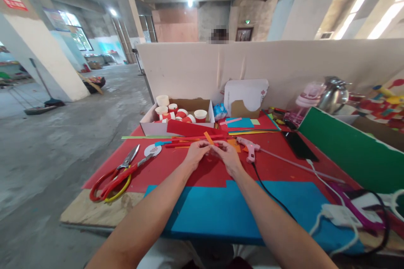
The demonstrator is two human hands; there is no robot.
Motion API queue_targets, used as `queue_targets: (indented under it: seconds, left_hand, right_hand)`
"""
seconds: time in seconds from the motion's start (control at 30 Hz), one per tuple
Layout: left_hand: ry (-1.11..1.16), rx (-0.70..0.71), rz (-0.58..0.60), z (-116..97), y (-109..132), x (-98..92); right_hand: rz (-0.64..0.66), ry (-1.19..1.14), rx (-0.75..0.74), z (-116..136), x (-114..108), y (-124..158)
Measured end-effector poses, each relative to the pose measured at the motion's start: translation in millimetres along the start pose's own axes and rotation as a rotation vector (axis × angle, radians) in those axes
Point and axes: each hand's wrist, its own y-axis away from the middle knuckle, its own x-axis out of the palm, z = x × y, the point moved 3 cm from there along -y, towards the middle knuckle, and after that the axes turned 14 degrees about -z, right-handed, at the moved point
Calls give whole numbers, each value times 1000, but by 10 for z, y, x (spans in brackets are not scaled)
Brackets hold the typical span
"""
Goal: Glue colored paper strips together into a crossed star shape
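Note:
An orange paper strip is pinched between my two hands, its upper end sticking up to the left. My left hand closes on it from the left, fingertips meeting those of my right hand. The strip's lower part is hidden by my fingers. Behind my hands lie red paper strips and a folded red sheet. Just right of my right hand, an orange paper piece lies beside a pink glue gun.
Red-handled scissors and a white round disc lie at left. A box of paper cups stands behind. To the right are a black phone, a green board, cables and a power strip. Blue sheets cover the front edge.

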Motion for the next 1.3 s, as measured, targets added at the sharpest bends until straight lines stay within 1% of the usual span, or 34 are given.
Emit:
queue_targets:
  seconds: [0.1,0.27,0.4,0.5,0.63,0.7,0.87,1.07,1.13,1.2,1.3]
  left_hand:
    - [-62,51,-1,-17,12,7]
    - [-113,72,12,-11,13,7]
    - [-97,75,9,-8,20,15]
    - [-55,81,0,-15,31,26]
    - [-8,50,26,-8,43,41]
    - [-14,28,40,4,42,43]
    - [-20,36,1,22,19,19]
    - [-5,-39,82,50,19,32]
    - [-6,-31,75,53,10,29]
    - [-14,7,40,49,-7,19]
    - [-28,56,-23,39,-30,4]
  right_hand:
    - [-57,14,-5,-19,-48,-31]
    - [-63,37,29,-21,-76,-51]
    - [-70,39,14,-16,-77,-56]
    - [-81,73,-26,-9,-72,-53]
    - [-99,66,-93,13,-55,-40]
    - [-96,53,-102,17,-47,-35]
    - [-71,55,-82,14,-48,-37]
    - [-73,96,-114,15,-75,-55]
    - [-63,110,-122,16,-77,-57]
    - [-67,142,-153,33,-81,-57]
    - [-115,153,-195,70,-99,-62]
